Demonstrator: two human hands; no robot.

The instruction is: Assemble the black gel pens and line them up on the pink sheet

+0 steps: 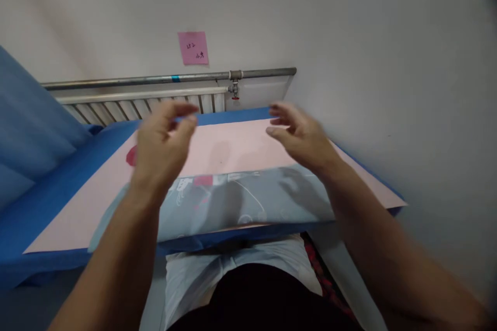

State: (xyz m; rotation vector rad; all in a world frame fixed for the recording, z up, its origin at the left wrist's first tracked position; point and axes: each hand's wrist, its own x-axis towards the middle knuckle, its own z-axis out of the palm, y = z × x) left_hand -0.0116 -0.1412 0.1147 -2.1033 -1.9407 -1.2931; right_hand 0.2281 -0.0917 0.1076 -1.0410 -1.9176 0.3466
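Both of my hands are raised over a bed-like surface, a little blurred by motion. My left hand (165, 139) has its fingers curved with a gap between thumb and fingertips, and nothing is in it. Opposite it, my right hand (297, 134) is also empty, with thumb and fingers apart. Beneath them lies a pink sheet (233, 139) with a red patch (132, 156) near the left hand. Along the near edge, a grey-blue printed cloth (229, 207) with white and pink drawings lies flat on the pink sheet. Hand shadows fall on both.
A blue cover (97, 150) lies under the pink sheet. Behind it are a radiator (135, 106), a metal pipe (135, 83) and a red-handled valve (235, 94). A pink note (193, 48) is stuck on the wall. A blue curtain (31, 129) hangs at left. A white pillow-like item (272, 258) sits below the near edge.
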